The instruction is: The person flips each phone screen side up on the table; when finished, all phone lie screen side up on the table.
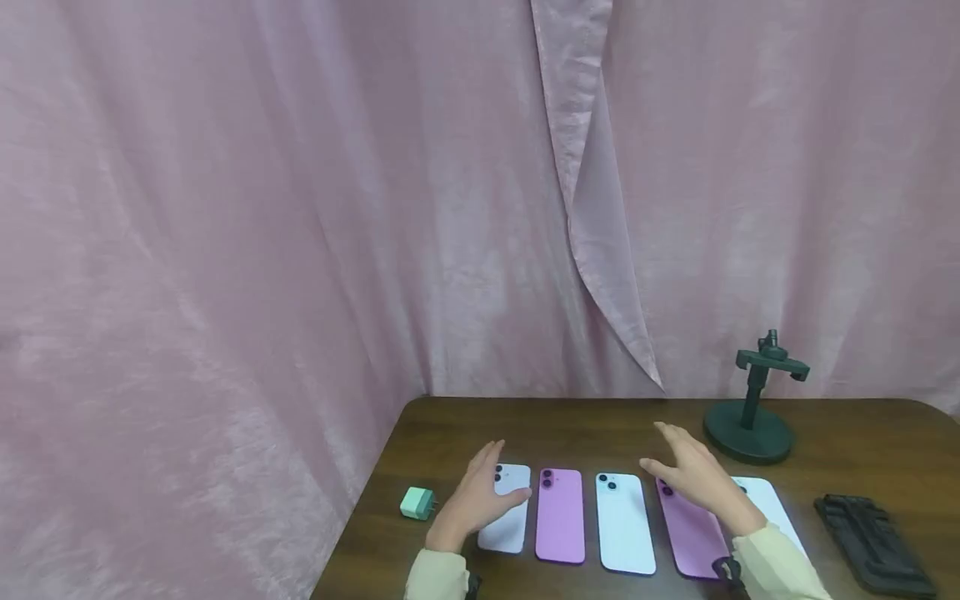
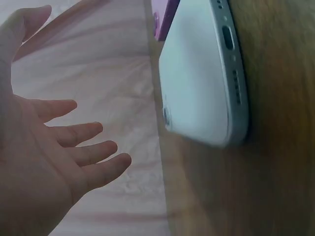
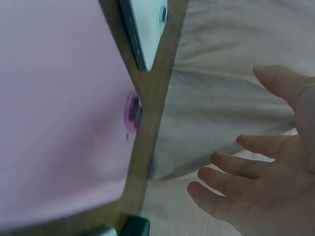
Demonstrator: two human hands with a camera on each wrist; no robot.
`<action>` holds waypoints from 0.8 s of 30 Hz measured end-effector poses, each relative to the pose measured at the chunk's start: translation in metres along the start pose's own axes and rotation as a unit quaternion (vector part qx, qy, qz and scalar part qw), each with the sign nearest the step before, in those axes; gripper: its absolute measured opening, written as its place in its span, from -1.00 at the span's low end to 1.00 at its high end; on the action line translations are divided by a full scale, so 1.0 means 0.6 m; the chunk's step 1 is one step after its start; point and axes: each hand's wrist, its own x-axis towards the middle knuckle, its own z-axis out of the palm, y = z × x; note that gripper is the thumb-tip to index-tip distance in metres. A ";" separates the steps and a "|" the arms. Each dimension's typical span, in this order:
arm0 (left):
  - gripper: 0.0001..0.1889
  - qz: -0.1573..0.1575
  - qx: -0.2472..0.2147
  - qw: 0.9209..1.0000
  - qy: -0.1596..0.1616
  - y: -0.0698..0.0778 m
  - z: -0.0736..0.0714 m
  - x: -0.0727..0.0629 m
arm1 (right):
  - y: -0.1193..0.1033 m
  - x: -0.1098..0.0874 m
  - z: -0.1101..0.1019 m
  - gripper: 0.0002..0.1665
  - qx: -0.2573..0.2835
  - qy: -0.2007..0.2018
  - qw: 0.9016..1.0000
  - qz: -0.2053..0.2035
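Observation:
Several phones lie face down in a row on the wooden table, cameras toward the far side. My left hand (image 1: pixel 477 500) hovers over the leftmost pale phone (image 1: pixel 508 529), fingers spread, holding nothing; the left wrist view shows that phone's port edge beside the palm. A purple phone (image 1: pixel 560 521) and a white phone (image 1: pixel 627 533) lie between my hands. Over a second purple phone (image 1: pixel 692 542) is my right hand (image 1: pixel 697 475), its fingers extended and thumb apart, holding nothing. The rightmost white phone (image 1: pixel 772 508) is partly hidden by that wrist and sleeve.
A green and white charger plug (image 1: pixel 417 503) sits at the left. At the back right stands a dark green stand (image 1: pixel 750 433) with a round base. A black folded device (image 1: pixel 873 546) lies near the right edge. Pink curtains (image 1: pixel 480 208) hang behind the table.

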 end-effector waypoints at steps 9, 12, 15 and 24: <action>-0.04 -0.024 -0.029 0.999 0.026 -0.025 -0.035 -0.048 | -0.038 0.025 0.059 -0.14 0.037 -0.029 0.999 -0.002; -0.03 -0.024 -0.038 0.999 0.029 -0.026 -0.034 -0.061 | -0.047 0.025 0.070 -0.18 0.045 -0.027 0.999 -0.015; -0.04 -0.022 -0.045 0.998 0.032 -0.027 -0.031 -0.072 | -0.057 0.026 0.080 -0.19 0.054 -0.030 0.998 -0.024; -0.06 -0.026 -0.058 0.997 0.044 -0.041 -0.033 -0.087 | -0.102 0.049 0.114 -0.25 0.078 -0.038 0.996 -0.035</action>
